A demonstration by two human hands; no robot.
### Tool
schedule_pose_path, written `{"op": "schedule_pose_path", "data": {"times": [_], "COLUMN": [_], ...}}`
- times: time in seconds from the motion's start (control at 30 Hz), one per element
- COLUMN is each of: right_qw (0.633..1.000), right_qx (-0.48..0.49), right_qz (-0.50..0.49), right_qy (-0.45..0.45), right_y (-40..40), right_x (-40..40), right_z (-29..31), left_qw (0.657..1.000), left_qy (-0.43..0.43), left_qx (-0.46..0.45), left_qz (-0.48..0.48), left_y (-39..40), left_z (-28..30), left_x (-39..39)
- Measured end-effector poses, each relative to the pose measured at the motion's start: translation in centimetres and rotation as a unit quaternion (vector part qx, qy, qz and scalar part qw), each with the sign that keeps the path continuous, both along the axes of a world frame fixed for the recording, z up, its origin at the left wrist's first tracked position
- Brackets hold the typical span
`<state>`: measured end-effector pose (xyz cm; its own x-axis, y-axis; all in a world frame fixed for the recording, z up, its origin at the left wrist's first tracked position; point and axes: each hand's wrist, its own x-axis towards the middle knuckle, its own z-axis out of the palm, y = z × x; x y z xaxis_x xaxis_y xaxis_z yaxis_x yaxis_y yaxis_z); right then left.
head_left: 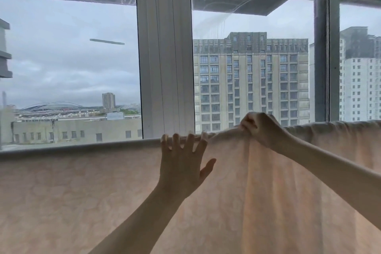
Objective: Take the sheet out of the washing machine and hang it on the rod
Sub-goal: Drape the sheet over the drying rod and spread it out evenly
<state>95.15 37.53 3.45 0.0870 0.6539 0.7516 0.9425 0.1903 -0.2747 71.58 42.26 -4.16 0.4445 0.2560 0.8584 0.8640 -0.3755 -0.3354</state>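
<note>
2 hands on 1 sheet over 1 rod.

views: 1, head-worn wide-angle | we face forward and slightly up at a window | near: we sit close behind the hung sheet on its rod, both forearms reaching in | far: buildings beyond glass | shared views: 0
</note>
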Motion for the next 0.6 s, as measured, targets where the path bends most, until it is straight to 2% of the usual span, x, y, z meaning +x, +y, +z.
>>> {"op": "schedule_pose_path", "data": {"times": [0.2, 0.3, 0.37, 0.53, 0.6], "right_qw": [0.998, 0.998, 0.999, 0.988, 0.983], "right_qx": [-0.021, -0.026, 0.002, 0.064, 0.093], "right_qz": [0.045, 0.054, 0.051, 0.054, 0.039], "right_qy": [0.042, -0.007, -0.006, 0.131, 0.151], "right_y": [-2.0, -2.9, -2.8, -3.5, -4.3], "right_x": [1.3, 1.4, 1.5, 2.7, 4.0], "right_z": [-0.7, -1.3, -1.6, 0.1, -0.5], "left_qw": [1.0, 1.0, 1.0, 1.0, 1.0], "left_qy": [-0.003, -0.006, -0.01, -0.005, -0.005], "left_qx": [-0.004, 0.003, 0.008, 0.014, 0.017], "left_qz": [0.01, 0.01, 0.005, -0.002, -0.001], "left_y": [0.5, 0.8, 0.8, 0.5, 0.5], "left_z": [0.1, -0.1, -0.1, -0.1, -0.2], "left_x": [-0.5, -0.4, -0.2, 0.0, -0.4]}}
